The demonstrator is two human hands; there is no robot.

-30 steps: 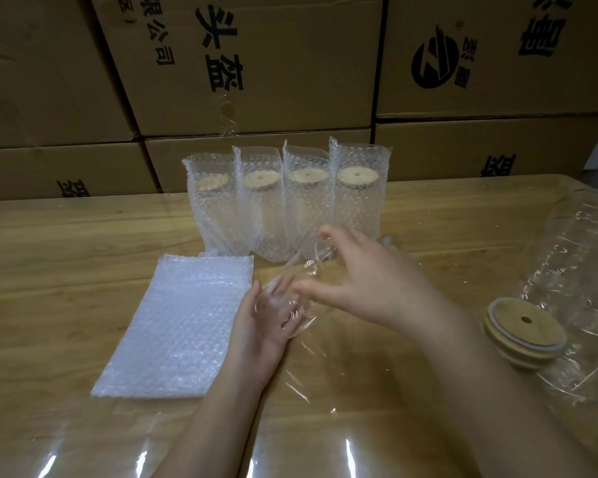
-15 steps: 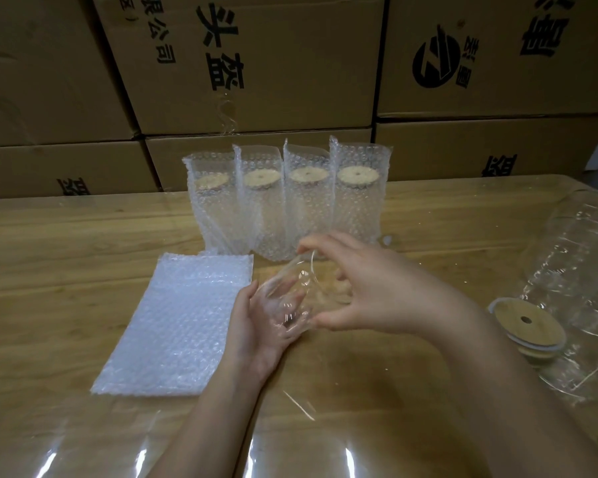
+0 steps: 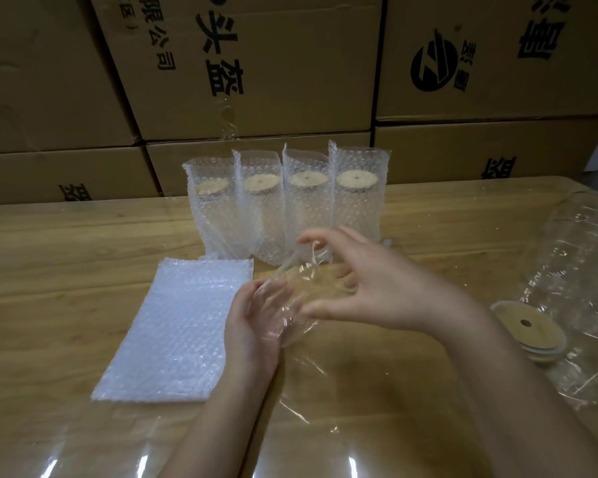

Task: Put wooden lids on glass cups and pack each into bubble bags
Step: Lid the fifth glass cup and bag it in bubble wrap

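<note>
Wooden table (image 3: 66, 253) under a glossy clear sheet. The glass cup (image 3: 301, 291) is held just above it at centre, tilted, w/ its mouth up and toward the far side and no lid on it. L hand (image 3: 252, 326) cups the cup's base, w/ the palm under it and the fingers curled up round the lower wall. R hand (image 3: 377, 288) is at the cup's mouth end, fingers spread wide and curved round the rim: index over the top, thumb along the underside.

Behind the cup, a row of four packed cups (image 3: 290, 208) stands upright in bubble bags, side by side and touching, each w/ a wooden lid showing through the open top. Left of the cup, near the L hand, a flat stack of bubble bags (image 3: 176, 329) lies on the table. Right of the cup, well apart, is a short stack of wooden lids (image 3: 529, 327), the top one w/ a centre hole. It sits at the edge of a crinkled clear plastic bag (image 3: 573, 270); can't tell if it's in or just beside it. Farther back behind the cup are stacked cardboard boxes (image 3: 256, 63) w/ black print.
</note>
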